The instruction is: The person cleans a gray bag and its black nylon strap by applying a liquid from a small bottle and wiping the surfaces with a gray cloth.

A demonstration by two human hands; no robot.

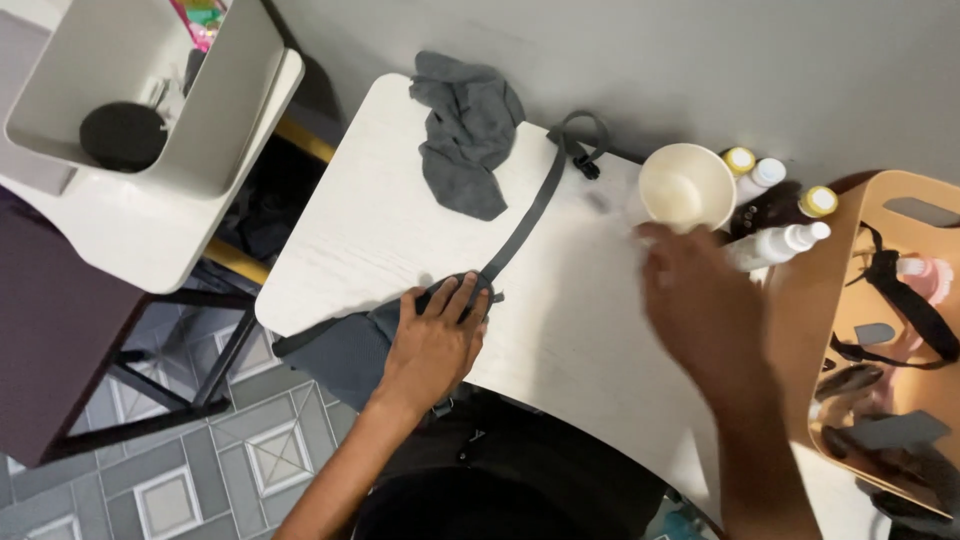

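- The left hand lies flat, fingers spread, pressing down on a soft grey fabric bag at the table's near left edge; part of the bag hangs over the rim.
- A flat, dark woven strap runs from the bag away to the far side, ending in a loop with a black buckle.
- The right hand is motion-blurred just near a round, cream paper cup; I cannot tell its grip.
- A crumpled grey cloth lies far left on the pale, wood-grained table.
- Smooth white bottles stand right of the cup.
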